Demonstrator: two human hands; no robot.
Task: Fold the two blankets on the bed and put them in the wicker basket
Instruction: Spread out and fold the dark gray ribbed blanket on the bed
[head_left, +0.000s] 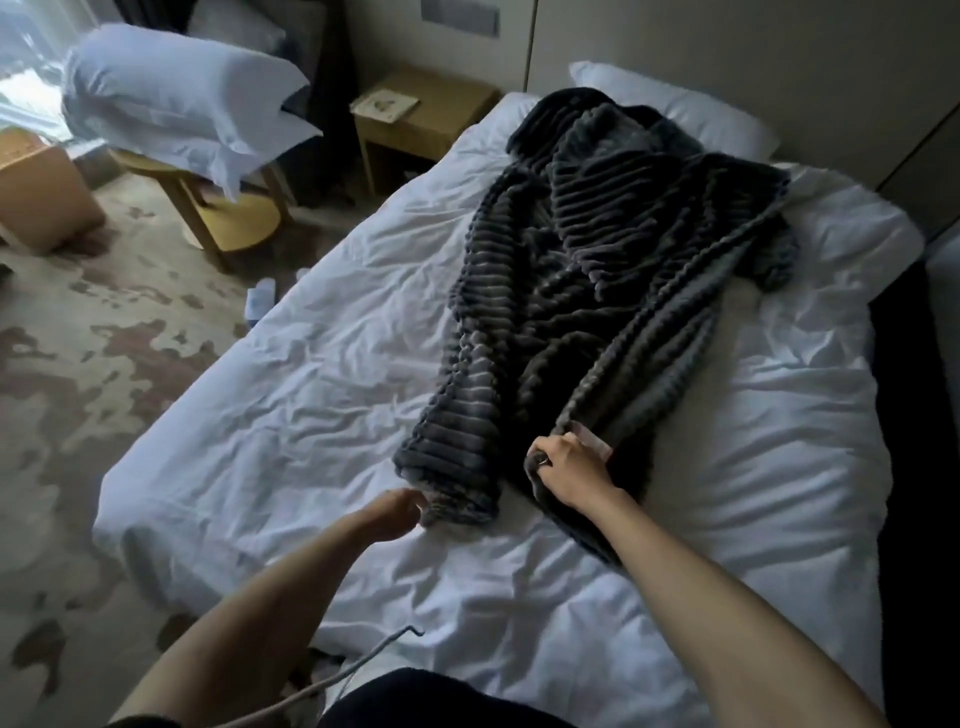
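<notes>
**Head view.** The ribbed blanket (597, 249) lies on the bed (291, 395) as one long bunched strip. Its long axis runs away from me, from my two grips at the near end up to the white pillow (685, 111) at the far end, leaning a little to the right. Almost all of the cloth therefore lies ahead of both grips and none of it behind them.

My right grip (569, 467) is clenched over a fold of the blanket's near right edge, just beside a small pale sewn-in label (592, 441). My left grip (397, 512) meets the near left corner, and its fingers appear curled onto the fabric there, though their tips are hidden. The two grips are near each other. The right one sits slightly farther up the strip, while the left is at the very end of it.

I judge that the next move turns on drawing these two points apart across the bed, at right angles to the long axis, so that the near edge opens flat before any fold is made.

- **Blanket:** a thick dark grey plush with raised cord-like ribs and a smoother, paler grey underside where it turns over. It looks soft, heavy and inclined to cling in ridges.
- **Bed sheet:** white, thin and much creased.

I can make out neither a second blanket as a separate piece nor a wicker basket.
</notes>
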